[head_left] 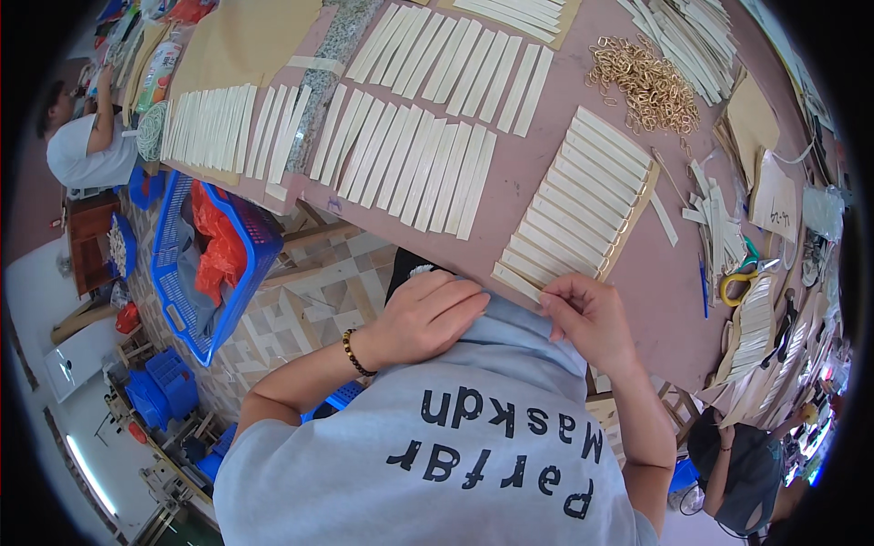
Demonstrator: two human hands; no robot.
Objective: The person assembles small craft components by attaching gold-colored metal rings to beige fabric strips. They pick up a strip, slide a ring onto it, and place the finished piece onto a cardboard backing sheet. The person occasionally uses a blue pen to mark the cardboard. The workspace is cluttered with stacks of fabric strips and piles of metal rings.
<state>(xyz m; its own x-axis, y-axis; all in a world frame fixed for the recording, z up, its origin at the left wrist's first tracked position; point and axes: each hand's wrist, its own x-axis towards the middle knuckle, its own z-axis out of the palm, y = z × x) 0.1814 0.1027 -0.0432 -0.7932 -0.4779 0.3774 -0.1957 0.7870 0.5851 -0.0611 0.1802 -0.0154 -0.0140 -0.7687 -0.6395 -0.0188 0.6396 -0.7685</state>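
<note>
My right hand (592, 314) pinches the end of the nearest pale strip at the bottom of a brown card (649, 182). The card carries a row of cream strips (574, 205), and small gold rings line their right-hand ends. Whether a ring is between my fingertips is hidden. My left hand (428, 314) lies against my shirt front just below the table edge, fingers loosely bent and side by side, with nothing visible in it.
A heap of gold rings (642, 84) lies at the far right of the pink table (519, 177). Rows of cream strips (419, 168) spread across the middle. Yellow-handled scissors (736, 287) lie right. A blue basket (173, 273) stands left; other people sit at both sides.
</note>
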